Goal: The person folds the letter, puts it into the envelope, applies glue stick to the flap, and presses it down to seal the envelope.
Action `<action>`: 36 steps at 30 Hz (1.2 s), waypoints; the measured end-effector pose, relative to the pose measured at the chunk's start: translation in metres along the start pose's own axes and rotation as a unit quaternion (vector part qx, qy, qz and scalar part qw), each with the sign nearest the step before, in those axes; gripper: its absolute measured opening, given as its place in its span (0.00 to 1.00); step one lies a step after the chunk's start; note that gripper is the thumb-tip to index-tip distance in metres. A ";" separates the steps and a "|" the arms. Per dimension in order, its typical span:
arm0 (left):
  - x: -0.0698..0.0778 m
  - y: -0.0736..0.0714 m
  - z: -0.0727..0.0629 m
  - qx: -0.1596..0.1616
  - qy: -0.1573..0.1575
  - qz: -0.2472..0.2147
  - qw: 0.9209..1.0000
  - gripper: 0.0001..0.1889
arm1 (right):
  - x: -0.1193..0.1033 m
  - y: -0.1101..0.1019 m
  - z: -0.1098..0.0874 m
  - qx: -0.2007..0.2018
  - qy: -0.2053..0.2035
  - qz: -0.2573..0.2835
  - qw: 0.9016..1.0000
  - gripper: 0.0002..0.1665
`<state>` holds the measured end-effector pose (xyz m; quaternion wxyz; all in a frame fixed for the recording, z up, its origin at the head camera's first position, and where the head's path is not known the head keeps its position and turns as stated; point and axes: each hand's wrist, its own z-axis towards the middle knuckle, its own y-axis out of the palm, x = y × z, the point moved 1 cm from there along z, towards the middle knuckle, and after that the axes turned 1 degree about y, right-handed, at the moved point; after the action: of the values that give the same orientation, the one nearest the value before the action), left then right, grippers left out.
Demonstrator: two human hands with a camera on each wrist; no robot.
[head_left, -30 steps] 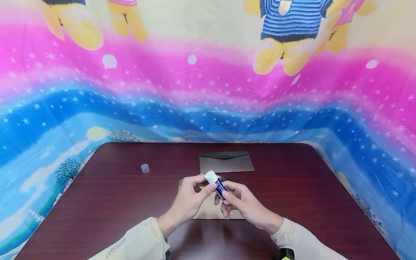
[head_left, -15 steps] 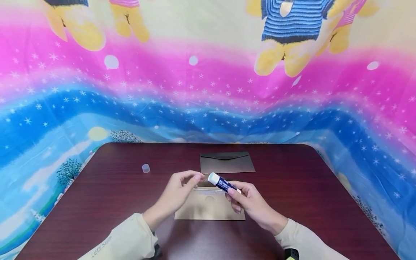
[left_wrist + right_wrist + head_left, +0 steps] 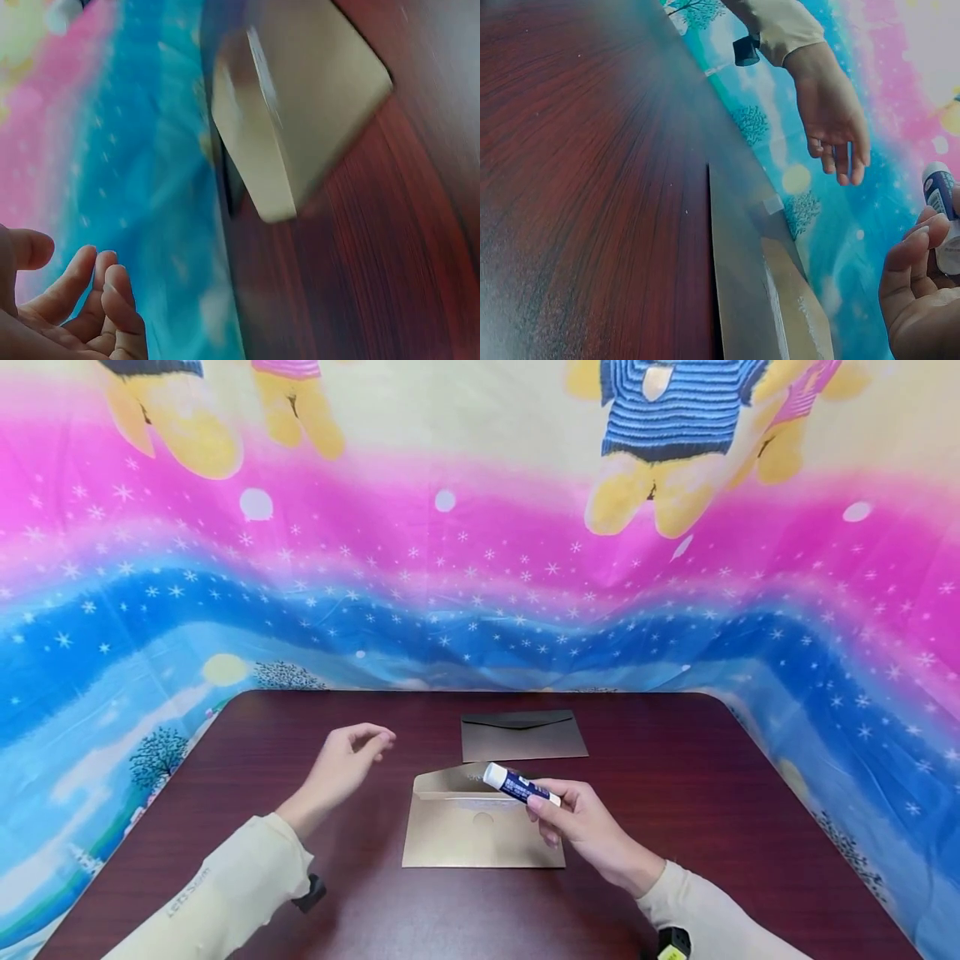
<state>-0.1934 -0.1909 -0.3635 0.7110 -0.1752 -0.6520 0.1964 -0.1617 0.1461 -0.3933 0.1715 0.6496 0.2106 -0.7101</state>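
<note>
My right hand (image 3: 592, 831) grips a dark blue and white glue stick (image 3: 519, 784) between thumb and fingers, its white end tilted toward upper left. It is held over a gold envelope (image 3: 480, 835) whose flap is folded open away from me. A shiny strip, like glue, runs along the fold in the head view. My left hand (image 3: 341, 768) holds nothing and hovers left of the envelope with loosely bent fingers. In the right wrist view, a small translucent cap (image 3: 773, 204) sits on the table; the left hand hides it in the head view.
A second, darker envelope (image 3: 525, 742) with its flap closed lies farther back on the dark red wooden table (image 3: 675, 777). A printed cloth backdrop (image 3: 480, 577) hangs behind and along both sides of the table.
My left hand has come off the glue stick and moved left and back toward the cap. The right hand has kept hold of the glue stick, turning it flatter over the envelope.
</note>
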 end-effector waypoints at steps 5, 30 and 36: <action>-0.019 -0.022 0.010 0.026 -0.001 0.065 0.998 0.17 | 0.000 -0.002 0.000 0.004 0.013 -0.008 1.000 0.19; -0.097 -0.049 0.044 -0.038 -0.035 0.368 0.928 0.34 | 0.004 -0.005 -0.002 -0.006 0.038 -0.022 0.999 0.20; -0.104 -0.045 0.046 -0.046 -0.007 0.404 0.913 0.30 | 0.005 -0.005 -0.002 -0.008 0.037 -0.024 0.999 0.21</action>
<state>-0.2448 -0.2832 -0.4258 0.5576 -0.4550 -0.5386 0.4382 -0.1632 0.1510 -0.3981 0.1516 0.6685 0.2384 -0.6880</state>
